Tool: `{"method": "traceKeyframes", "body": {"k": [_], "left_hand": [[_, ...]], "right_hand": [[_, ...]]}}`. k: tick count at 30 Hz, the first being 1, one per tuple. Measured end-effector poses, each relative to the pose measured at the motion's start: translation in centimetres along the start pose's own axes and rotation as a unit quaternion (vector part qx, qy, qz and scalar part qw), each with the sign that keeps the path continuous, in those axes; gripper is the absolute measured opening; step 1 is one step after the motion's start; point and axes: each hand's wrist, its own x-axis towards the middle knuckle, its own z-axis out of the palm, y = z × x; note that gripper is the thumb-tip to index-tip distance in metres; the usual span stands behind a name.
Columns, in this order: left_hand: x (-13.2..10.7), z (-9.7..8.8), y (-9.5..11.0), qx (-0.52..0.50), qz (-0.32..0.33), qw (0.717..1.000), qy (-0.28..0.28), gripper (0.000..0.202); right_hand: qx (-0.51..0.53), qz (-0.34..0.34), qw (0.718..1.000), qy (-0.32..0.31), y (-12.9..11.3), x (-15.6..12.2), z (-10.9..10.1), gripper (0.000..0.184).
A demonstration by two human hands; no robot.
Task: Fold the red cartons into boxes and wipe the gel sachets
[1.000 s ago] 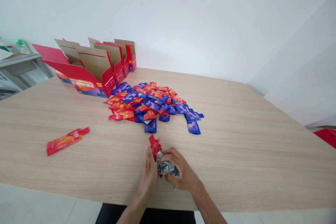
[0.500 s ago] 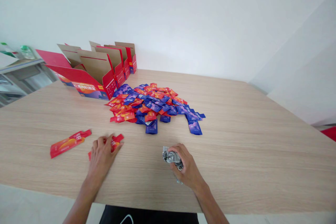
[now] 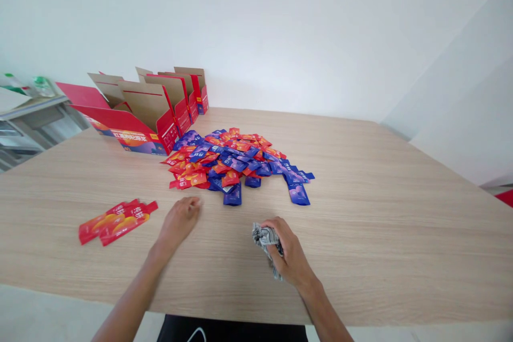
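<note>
Down near the front edge of the wooden table (image 3: 380, 235), the right hand (image 3: 289, 256) is closed round a crumpled grey cloth (image 3: 262, 236), fingers wrapped over the top of it, with a bunch of the fabric sticking out to the left of the knuckles and a little more showing beneath the palm. Whether the cloth rests on the tabletop or is held just above it cannot be told. The left hand (image 3: 179, 220) holds nothing; it lies low over the wood, palm down, fingers loosely curled and relaxed, the fingertips pointing away towards the far side. To its left, near but not touching, two red sachets (image 3: 118, 221) lie flat side by side, overlapping slightly, with their narrow necks pointing right towards that hand. Further back, in the middle of the table, sits a loose pile of red and blue sachets (image 3: 232, 159), heaped without order; one blue sachet (image 3: 233, 194) and another blue sachet (image 3: 298, 194) lie at its near edge, closest to the hands. Behind the pile on the left stands a row of open red cardboard boxes (image 3: 138, 117), flaps up, brown inside, the nearest one touching the pile's corner. At the far left edge a grey shelf (image 3: 28, 112) shows, blurred
</note>
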Motion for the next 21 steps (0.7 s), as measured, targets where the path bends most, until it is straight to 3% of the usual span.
{"method": "traceKeyframes", "body": {"k": [4, 8, 12, 21], "left_hand": [[3.3, 3.2, 3.6, -0.061, -0.046, 0.995, -0.060, 0.027], [6.1, 4.4, 4.9, -0.115, -0.137, 0.980, -0.091, 0.036], [7.3, 4.1, 4.3, -0.157, -0.195, 0.966, -0.071, 0.035], [9.5, 1.7, 0.0, -0.313, -0.254, 0.913, 0.066, 0.029]], "right_hand": [[-0.006, -0.011, 1.000, 0.000, 0.3, -0.1, 0.1, 0.027], [-0.012, -0.020, 1.000, 0.008, 0.4, -0.1, 0.1, 0.029], [-0.015, -0.016, 1.000, 0.007, 0.5, -0.2, 0.1, 0.028], [-0.018, -0.019, 0.999, 0.023, 0.2, 0.0, 0.0, 0.030]]}}
